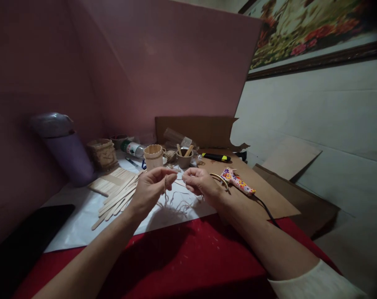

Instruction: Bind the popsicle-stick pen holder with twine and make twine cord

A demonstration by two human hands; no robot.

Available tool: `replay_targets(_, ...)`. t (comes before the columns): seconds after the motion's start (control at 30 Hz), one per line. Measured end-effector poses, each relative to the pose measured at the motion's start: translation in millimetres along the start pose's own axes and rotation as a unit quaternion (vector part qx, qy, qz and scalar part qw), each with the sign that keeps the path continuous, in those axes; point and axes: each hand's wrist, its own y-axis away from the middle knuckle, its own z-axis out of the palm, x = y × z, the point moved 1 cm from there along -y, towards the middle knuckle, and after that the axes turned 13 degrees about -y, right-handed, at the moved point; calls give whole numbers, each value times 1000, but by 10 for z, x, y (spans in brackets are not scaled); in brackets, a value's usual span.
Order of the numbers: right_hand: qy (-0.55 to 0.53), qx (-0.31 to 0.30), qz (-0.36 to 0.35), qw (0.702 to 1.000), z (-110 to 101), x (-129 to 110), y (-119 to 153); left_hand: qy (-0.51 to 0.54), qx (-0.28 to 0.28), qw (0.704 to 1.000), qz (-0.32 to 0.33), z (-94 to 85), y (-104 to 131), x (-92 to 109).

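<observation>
My left hand and my right hand are raised over a white sheet, fingertips pinched and close together. Thin twine hangs from the left fingers, and a strand seems to run across to the right fingertips. More loose twine lies tangled on the sheet below. A gold bangle is round my right wrist. Just beyond the left hand stands a cup covered in wooden sticks. Flat wooden sticks are fanned out to the left.
At the left are a purple tumbler and a dark flat object. Behind are a plastic bottle and a small pot. A black-yellow cutter and a flowered glue gun with a cord lie on cardboard. Red cloth covers the front.
</observation>
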Motion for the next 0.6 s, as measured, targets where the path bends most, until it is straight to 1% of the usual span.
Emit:
replay_targets(0.2, 29, 16, -10, 999, -17, 25, -31, -16, 89, 996, 22, -140, -54, 42)
replay_targets(0.3, 37, 21, -17, 999, -24, 30, -45, 25, 117, 992, 35, -204, -80, 55)
replay_targets(0.37, 36, 22, -19, 999, -25, 32, -50, 71, 114, 990, 31, -239, -96, 57)
replay_targets(0.43, 36, 24, -19, 999, -24, 33, -52, 127, 88, 988, 8, -271, -113, 55)
replay_targets(0.53, 43, 23, -16, 999, -26, 36, -60, 224, 58, 971, -58, -337, -144, 50)
replay_targets(0.6, 55, 23, -14, 998, -36, 38, -69, 271, 66, 955, -99, -397, -169, 47)
